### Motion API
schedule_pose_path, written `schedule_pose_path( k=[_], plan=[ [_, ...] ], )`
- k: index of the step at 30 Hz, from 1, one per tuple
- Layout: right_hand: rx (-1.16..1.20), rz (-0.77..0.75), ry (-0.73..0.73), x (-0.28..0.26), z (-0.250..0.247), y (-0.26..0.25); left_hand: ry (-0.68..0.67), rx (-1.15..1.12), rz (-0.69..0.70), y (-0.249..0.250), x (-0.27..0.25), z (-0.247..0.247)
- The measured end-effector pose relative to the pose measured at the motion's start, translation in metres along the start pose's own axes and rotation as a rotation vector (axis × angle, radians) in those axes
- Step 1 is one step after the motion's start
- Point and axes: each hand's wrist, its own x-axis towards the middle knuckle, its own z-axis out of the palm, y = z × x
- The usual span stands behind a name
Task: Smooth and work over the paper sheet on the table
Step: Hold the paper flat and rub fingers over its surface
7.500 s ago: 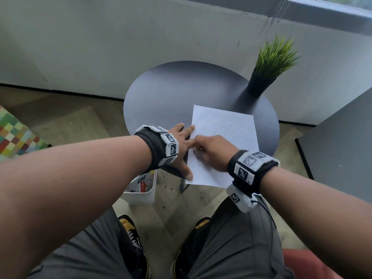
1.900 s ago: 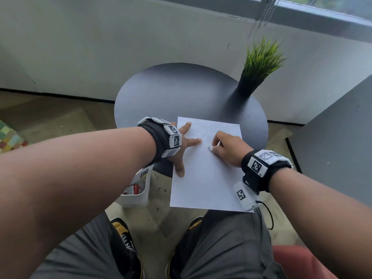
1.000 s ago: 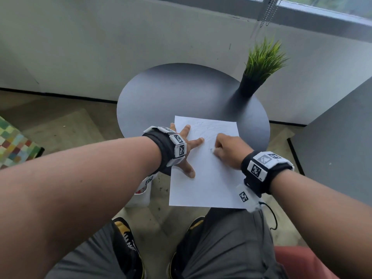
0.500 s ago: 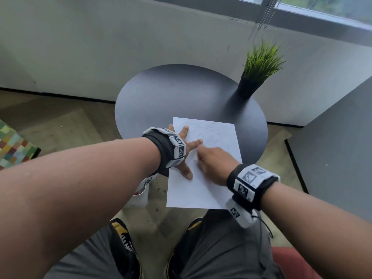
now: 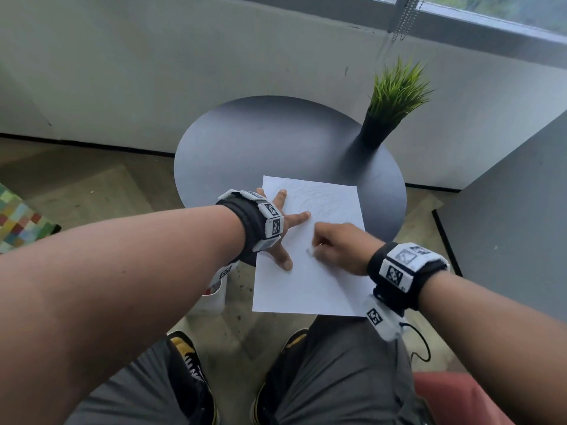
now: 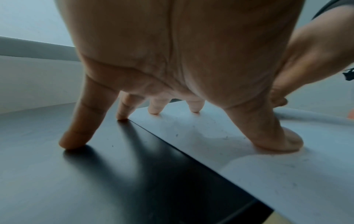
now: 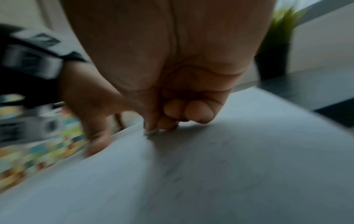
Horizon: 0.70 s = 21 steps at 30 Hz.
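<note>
A white paper sheet (image 5: 306, 289) with faint pencil lines lies on the round dark table (image 5: 260, 142), its near half overhanging the edge. My left hand (image 5: 290, 237) is spread flat, thumb and two fingertips (image 6: 153, 109) pressing the paper's (image 6: 287, 174) left edge; the other two fingers rest on the bare table. My right hand (image 5: 316, 246) is curled over the middle of the sheet and pinches a small pale object (image 5: 310, 251) against the paper (image 7: 191, 181). In the blurred right wrist view that object (image 7: 151, 132) shows under the fingertips (image 7: 199, 113). What it is I cannot tell.
A potted green plant (image 5: 392, 96) stands at the table's far right. A white bin (image 5: 211, 299) sits on the floor under the table's near left. A grey surface (image 5: 506, 210) rises on the right, and a colourful mat (image 5: 18, 222) lies far left.
My right hand has slid from the sheet's upper middle down and leftward, toward my left thumb. The left hand keeps pressing the same edge. The paper overhangs more than 7.5 s ago.
</note>
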Motion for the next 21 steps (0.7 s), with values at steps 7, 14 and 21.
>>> schedule_pose_path(
  k=[7,14,21],
  plan=[
    [-0.068,0.009,0.087,0.0,0.015,-0.017,0.005,0.024,-0.007,-0.001,0.001,0.0],
    [0.202,0.297,0.223,0.019,-0.011,0.042,-0.056,0.035,-0.031,-0.006,-0.005,-0.008],
    [0.303,0.358,0.258,0.029,-0.004,0.054,0.186,0.058,0.223,0.02,-0.036,-0.015]
  ],
)
